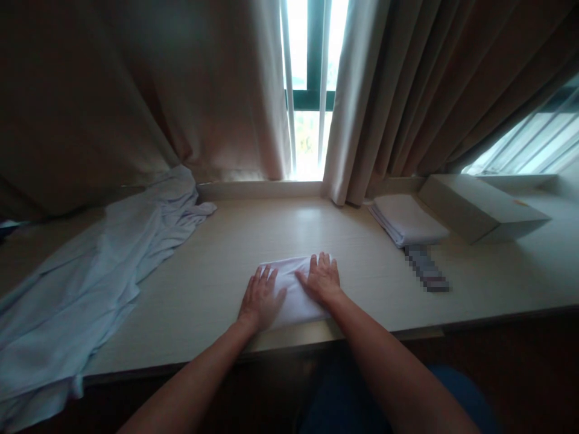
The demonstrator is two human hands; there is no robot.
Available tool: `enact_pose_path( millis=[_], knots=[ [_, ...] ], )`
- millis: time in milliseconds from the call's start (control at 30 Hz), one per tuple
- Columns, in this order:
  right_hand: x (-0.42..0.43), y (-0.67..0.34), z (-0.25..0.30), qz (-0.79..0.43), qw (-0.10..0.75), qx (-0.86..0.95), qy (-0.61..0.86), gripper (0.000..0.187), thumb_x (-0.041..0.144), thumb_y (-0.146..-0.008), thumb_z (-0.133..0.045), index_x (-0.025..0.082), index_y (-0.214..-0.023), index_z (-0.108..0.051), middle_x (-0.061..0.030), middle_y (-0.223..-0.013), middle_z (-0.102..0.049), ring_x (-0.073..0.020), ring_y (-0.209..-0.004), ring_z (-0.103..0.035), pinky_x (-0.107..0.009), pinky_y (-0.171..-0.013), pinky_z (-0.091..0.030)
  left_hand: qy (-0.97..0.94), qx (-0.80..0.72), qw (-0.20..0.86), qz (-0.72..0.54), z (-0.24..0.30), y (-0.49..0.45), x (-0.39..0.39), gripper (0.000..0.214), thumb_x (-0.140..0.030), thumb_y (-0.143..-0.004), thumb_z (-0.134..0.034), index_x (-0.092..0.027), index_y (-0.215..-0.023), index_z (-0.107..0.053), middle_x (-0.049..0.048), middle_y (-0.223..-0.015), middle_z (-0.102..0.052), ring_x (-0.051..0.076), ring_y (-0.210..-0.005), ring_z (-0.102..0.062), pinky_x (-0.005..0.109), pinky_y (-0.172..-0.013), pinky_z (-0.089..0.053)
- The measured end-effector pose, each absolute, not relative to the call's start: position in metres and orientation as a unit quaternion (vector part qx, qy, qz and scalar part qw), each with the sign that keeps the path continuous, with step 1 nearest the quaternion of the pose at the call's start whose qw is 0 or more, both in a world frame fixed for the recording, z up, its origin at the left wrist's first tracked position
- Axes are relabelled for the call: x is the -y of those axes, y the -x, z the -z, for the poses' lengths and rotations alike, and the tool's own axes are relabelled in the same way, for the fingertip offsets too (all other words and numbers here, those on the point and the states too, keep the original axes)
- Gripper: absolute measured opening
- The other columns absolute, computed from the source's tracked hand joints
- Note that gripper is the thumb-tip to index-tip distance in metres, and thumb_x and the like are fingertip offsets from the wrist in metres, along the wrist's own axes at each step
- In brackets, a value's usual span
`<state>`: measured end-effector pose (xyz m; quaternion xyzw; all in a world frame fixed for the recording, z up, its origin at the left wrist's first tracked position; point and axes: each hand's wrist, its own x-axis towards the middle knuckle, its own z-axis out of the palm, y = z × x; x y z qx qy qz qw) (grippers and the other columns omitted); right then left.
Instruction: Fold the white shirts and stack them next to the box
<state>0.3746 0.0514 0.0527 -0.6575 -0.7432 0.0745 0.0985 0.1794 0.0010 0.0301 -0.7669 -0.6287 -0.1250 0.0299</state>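
A folded white cloth lies near the front edge of the desk, between and under my two hands. My left hand rests on its left side, fingers stretched out and thumb apart. On the right side of the cloth, my right hand lies flat with its fingers spread. Small creases show in the cloth between the hands. What kind of cloth piece it is I cannot tell.
A heap of loose white cloth covers the left of the desk and hangs over its front edge. At the right are a folded white stack, a blurred-out flat object and a box. Curtains hang behind.
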Motion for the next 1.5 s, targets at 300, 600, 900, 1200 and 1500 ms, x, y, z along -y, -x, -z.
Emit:
enact_pose_path(
  millis=[300, 600, 900, 1200, 1500],
  knots=[
    [-0.046, -0.375, -0.051, -0.064, 0.122, 0.736, 0.663, 0.082, 0.068, -0.090, -0.030, 0.007, -0.144, -0.036, -0.0222, -0.152, -0.029, -0.0325, -0.143, -0.016, -0.049, -0.113, -0.002, 0.760, 0.636, 0.022, 0.129, -0.029, -0.180, -0.001, 0.063, -0.052, -0.091, -0.036, -0.016, -0.142, -0.041, 0.0120, -0.153, -0.034, 0.028, -0.145, -0.020, 0.048, -0.116, -0.021],
    [-0.033, -0.366, -0.063, -0.016, 0.136, 0.775, 0.617, 0.068, 0.056, -0.096, -0.029, 0.007, -0.142, -0.038, -0.0186, -0.153, -0.029, -0.0308, -0.144, -0.013, -0.050, -0.114, 0.004, 0.752, 0.644, 0.019, 0.141, -0.034, -0.182, 0.003, 0.064, -0.052, -0.090, -0.038, -0.014, -0.142, -0.041, 0.0122, -0.153, -0.034, 0.029, -0.144, -0.021, 0.048, -0.117, -0.021],
    [0.008, -0.334, -0.051, -0.041, 0.133, 0.794, 0.592, 0.054, 0.044, -0.101, -0.017, 0.020, -0.143, -0.042, -0.0084, -0.154, -0.031, -0.0248, -0.145, -0.014, -0.048, -0.115, 0.002, 0.742, 0.649, 0.031, 0.165, -0.030, -0.181, 0.005, 0.064, -0.053, -0.091, -0.036, -0.015, -0.142, -0.042, 0.0121, -0.153, -0.034, 0.028, -0.144, -0.022, 0.045, -0.117, -0.020],
    [-0.008, -0.343, -0.055, -0.101, 0.068, 0.817, 0.564, 0.059, 0.051, -0.100, -0.017, 0.021, -0.149, -0.032, -0.0056, -0.157, -0.024, -0.0248, -0.145, -0.014, -0.049, -0.115, -0.004, 0.734, 0.657, 0.025, 0.170, -0.030, -0.179, 0.006, 0.063, -0.053, -0.090, -0.039, -0.017, -0.141, -0.044, 0.0111, -0.153, -0.035, 0.028, -0.145, -0.020, 0.045, -0.118, -0.017],
    [0.004, -0.402, -0.051, -0.063, 0.059, 0.798, 0.596, 0.063, 0.056, -0.097, -0.025, 0.024, -0.151, -0.024, -0.0058, -0.159, -0.011, -0.0231, -0.146, -0.006, -0.051, -0.114, -0.010, 0.738, 0.657, 0.013, 0.155, -0.029, -0.186, 0.020, 0.068, -0.053, -0.091, -0.034, -0.010, -0.144, -0.038, 0.0146, -0.154, -0.031, 0.029, -0.146, -0.015, 0.045, -0.118, -0.013]
  ],
)
